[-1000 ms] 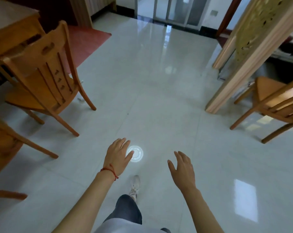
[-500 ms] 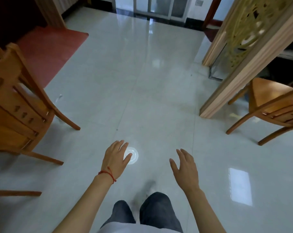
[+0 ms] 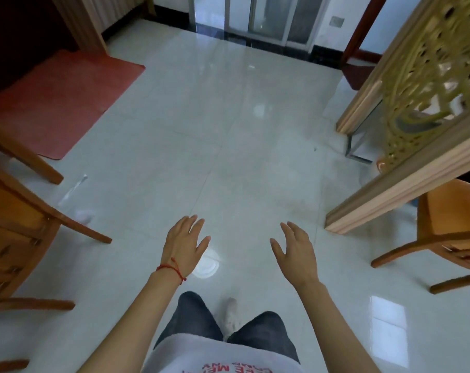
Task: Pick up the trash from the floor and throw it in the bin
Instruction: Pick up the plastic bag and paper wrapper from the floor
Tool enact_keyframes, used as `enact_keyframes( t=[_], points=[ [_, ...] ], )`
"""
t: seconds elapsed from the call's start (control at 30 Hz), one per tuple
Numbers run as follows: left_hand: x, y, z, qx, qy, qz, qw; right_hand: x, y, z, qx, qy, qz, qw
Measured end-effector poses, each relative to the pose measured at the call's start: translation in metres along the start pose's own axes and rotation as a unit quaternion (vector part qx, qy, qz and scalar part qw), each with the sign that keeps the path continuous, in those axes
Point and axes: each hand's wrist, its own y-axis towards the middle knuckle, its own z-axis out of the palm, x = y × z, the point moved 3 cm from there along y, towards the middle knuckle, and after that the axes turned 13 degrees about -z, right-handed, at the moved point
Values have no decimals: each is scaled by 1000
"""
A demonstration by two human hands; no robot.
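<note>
- A crumpled white scrap of trash (image 3: 84, 215) lay on the glossy tiled floor (image 3: 255, 162), just beside the slanted front leg of the wooden chair (image 3: 15, 211) on the left; a thin clear wrapper strip (image 3: 75, 187) lay just beyond it, its long axis running away from the person and slightly to the right.
- Both pieces sat to the left of and ahead of the hands, so the left hand (image 3: 184, 242) was plainly the nearer one; the right hand (image 3: 295, 250) was well apart from them.
- The left hand, with a red string at the wrist, hung palm-down with fingers straight and spread, holding nothing.
- The right hand was likewise spread, fingers relaxed, gripping nothing.
- Judged from this, the reach would call for a turn leftward and a stoop, with the chair leg crowding the scrap.
- A red mat (image 3: 61, 103) lay farther off on the left.
- No bin could be seen in view.
</note>
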Motion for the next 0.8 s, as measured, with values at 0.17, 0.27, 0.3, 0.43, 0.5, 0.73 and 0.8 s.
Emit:
enact_keyframes(
  t=[0.17, 0.27, 0.3, 0.43, 0.5, 0.73, 0.8],
  points=[
    [-24, 75, -11, -9, 1, -10, 1000, -11, 80, -10, 1, 4, -8, 1000],
    [-30, 131, -13, 0, -1, -9, 1000, -17, 135, -5, 6, 11, -7, 1000],
    [-32, 152, -15, 2, -2, -10, 1000, -19, 156, -3, 7, 12, -7, 1000],
    [-33, 238, -29, 3, 4, -14, 1000, -17, 243, -2, 12, 17, -6, 1000],
    [-31, 278, -42, 4, 12, -24, 1000, -14, 285, -4, 18, 16, -7, 1000],
    [-34, 395, -88, -7, 9, -40, 999, 2, 407, -12, 21, 18, -20, 999],
    [-32, 417, -96, -13, -6, -59, 998, 7, 436, -12, 30, 19, -34, 999]
  ],
)
